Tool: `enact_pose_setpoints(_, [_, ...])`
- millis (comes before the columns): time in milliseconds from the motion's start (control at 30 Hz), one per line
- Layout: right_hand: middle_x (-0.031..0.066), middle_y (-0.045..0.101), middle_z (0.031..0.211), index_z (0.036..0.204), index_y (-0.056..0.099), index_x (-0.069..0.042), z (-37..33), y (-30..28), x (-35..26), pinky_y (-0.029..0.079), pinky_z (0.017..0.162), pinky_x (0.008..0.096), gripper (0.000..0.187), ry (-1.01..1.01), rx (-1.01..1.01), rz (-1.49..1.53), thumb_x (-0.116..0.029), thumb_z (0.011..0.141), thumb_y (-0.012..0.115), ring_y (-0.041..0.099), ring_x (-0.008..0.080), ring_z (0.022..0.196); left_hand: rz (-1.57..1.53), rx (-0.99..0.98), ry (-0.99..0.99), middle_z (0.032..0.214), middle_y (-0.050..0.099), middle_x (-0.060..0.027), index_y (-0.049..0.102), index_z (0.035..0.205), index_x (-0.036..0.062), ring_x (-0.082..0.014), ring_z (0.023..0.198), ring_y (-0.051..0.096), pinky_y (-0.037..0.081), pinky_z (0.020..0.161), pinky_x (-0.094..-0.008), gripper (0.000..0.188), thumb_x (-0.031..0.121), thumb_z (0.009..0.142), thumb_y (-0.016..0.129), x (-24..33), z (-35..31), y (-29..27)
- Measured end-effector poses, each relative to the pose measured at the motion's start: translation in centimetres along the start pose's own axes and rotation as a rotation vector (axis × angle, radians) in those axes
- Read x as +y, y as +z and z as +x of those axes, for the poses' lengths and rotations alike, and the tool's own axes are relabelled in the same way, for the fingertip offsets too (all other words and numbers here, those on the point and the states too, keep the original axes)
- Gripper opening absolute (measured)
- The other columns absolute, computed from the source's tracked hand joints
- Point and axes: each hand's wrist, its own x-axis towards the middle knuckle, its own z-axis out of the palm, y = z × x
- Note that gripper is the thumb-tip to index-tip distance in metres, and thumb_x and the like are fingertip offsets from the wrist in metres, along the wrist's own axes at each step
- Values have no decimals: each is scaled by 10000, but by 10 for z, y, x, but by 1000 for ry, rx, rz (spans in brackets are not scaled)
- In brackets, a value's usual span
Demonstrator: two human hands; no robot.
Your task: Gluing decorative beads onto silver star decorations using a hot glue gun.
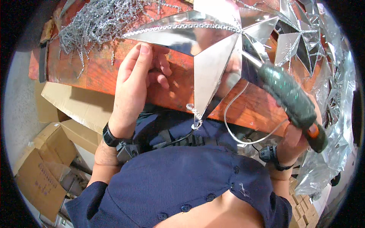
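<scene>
Green tool beside silver star
Right hand grips the tool; left hand, fingers loosely parted, near the star's left point.

Lg star ornament: mirror silver, facets from near-wht to dk grey, w/ brn-red reflections. Ridge trim on it: sparkly silver, beaded-looking patt. 2nd star, R side: silver & near-blk facets, same glittery lines. Tinsel heap: bright silver-grey, tangled, flecked. Hand tool: v. dk grn w/ lighter grn glints (blurred), orange spot nr lower end; shaft pale silvery-wht. Cord: off-wht. Tabletop: red-orange-brn, dk grain streaks & scuffs. Plastic wrap: clear, silver-wht shine. Carton: tan-brn, dk print. Shirt: solid navy, fine-textured; btns dk blue too. L wristband & R wristband: both blk.
</scene>
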Motion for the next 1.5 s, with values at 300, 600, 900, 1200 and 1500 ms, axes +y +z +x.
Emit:
enact_pose_setpoints(300, [93,639,866,1010,597,44,-6,15,12,461,679,270,331,272,302,-65,-222,812,593,610,166,738,-36,7,-16,819,572,-25,573,1092,23,-90,740,558,466,590,-209,372,346,1019,403,0,-1,-1])
enact_pose_setpoints(600, [77,634,857,974,607,37,-3,15,9,454,678,257,293,312,266,177,-208,815,589,590,144,729,-33,1,-8,813,572,-26,574,1089,20,-93,732,561,469,584,-207,374,347,1018,406,-1,0,0])
enact_pose_setpoints(900, [58,611,855,958,602,25,-14,17,8,472,716,276,251,440,389,-49,-129,765,554,598,152,770,-42,14,-10,812,573,-31,574,1074,16,-95,731,564,470,578,-210,372,345,1017,409,-1,-1,-1])
enact_pose_setpoints(1200, [93,596,822,978,587,52,-8,9,3,469,680,285,315,328,136,-58,-185,777,536,606,186,738,-21,-5,11,812,569,-35,571,1088,6,-92,730,557,467,578,-206,381,342,1019,404,-1,0,-1])
enact_pose_setpoints(1500, [127,628,902,1002,596,55,-15,16,11,475,701,286,352,348,491,90,-195,785,479,624,203,795,7,3,-12,831,589,-42,585,1116,-3,-77,702,552,460,572,-199,403,345,1018,406,4,-2,-4])
